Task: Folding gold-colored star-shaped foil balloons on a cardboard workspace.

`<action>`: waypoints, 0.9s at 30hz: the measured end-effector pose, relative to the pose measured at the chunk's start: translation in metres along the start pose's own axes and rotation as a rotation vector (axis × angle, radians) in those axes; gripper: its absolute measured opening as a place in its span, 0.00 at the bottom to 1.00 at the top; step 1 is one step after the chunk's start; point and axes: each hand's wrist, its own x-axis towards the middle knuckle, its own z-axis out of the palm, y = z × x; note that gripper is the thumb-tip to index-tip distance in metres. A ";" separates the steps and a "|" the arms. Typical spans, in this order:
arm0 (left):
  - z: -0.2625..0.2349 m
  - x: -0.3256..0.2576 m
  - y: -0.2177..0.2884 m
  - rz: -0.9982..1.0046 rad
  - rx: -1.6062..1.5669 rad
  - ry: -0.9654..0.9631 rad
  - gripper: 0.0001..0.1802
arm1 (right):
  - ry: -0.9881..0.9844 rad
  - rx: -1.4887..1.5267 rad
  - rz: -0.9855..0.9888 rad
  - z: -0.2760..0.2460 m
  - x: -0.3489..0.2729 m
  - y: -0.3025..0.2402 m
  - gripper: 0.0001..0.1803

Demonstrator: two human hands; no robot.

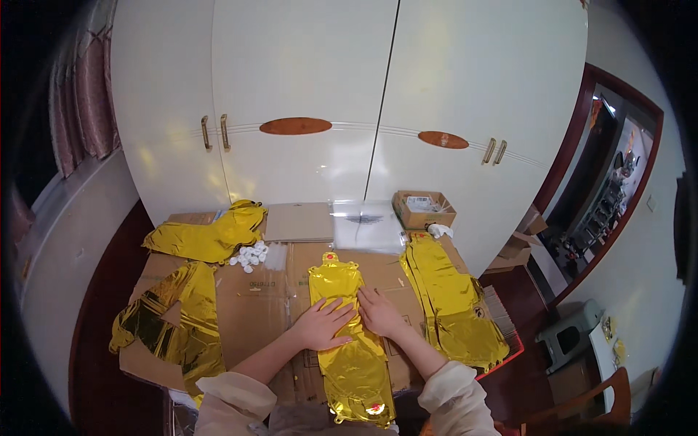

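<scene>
A shiny gold foil balloon (356, 378), uninflated and folded into a long strip, lies lengthwise on the cardboard-covered table in front of me. My left hand (323, 325) rests flat across its middle, fingers spread and pointing right. On the strip's right edge, a little farther up, lies my right hand (379, 312) with its fingers stretched out. Neither hand grips anything. Small tabs stick out at the strip's far end, and a red spot shows at each end.
More gold foil balloons lie at the far left (207, 234), near left (196, 320) and right (451, 305). Small white rolls (250, 254) sit beside cardboard sheets (299, 221) and clear plastic bags (367, 227). An open cardboard box (424, 211) stands against the white cabinet (305, 65).
</scene>
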 end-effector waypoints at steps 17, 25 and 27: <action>-0.007 0.002 -0.004 -0.078 -0.112 -0.121 0.39 | 0.073 0.112 0.192 0.009 0.040 0.026 0.27; -0.032 0.042 -0.181 -0.340 -0.080 0.201 0.17 | 0.156 0.293 0.264 -0.004 0.039 0.020 0.29; -0.042 0.047 -0.227 -0.482 0.105 -0.038 0.14 | 0.168 0.316 0.267 -0.005 0.040 0.018 0.28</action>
